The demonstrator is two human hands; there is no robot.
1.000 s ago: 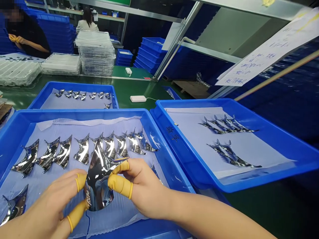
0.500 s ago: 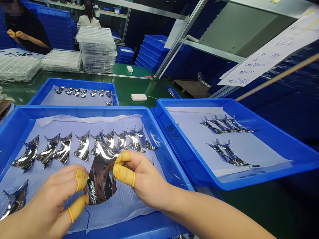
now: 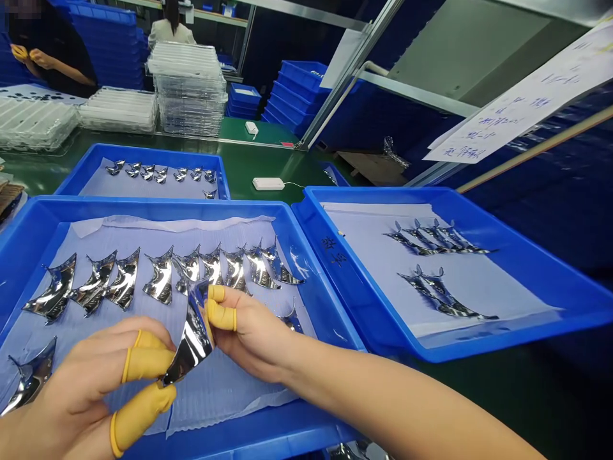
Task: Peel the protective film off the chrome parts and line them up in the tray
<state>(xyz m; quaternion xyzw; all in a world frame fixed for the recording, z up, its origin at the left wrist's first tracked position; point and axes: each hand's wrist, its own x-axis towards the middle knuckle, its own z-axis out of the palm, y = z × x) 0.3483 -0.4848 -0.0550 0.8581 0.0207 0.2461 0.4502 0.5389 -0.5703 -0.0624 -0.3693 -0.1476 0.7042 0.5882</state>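
Between my two hands is a curved, mirror-bright chrome part (image 3: 192,338), tilted so that one narrow side faces me. My left hand (image 3: 112,383) pinches its lower end between thumb and fingers in yellow finger cots. On its upper right edge, my right hand (image 3: 249,329) closes with yellow-cotted thumb and forefinger. Below and behind lies a blue tray (image 3: 316,281) lined with white sheet (image 3: 230,396). A row of similar chrome parts (image 3: 158,275) rests in it, and another chrome part (image 3: 33,377) lies at its left side.
To the right stands a second blue tray (image 3: 541,348) with several chrome parts (image 3: 440,236). Behind, another blue tray (image 3: 158,150) holds small shiny pieces. A white box with a cord (image 3: 268,184), stacked clear plastic trays (image 3: 189,89) and a co-worker (image 3: 52,51) are farther back.
The chrome part has turned from showing its broad face to showing a narrow side. My right hand has moved left and slightly down with it.
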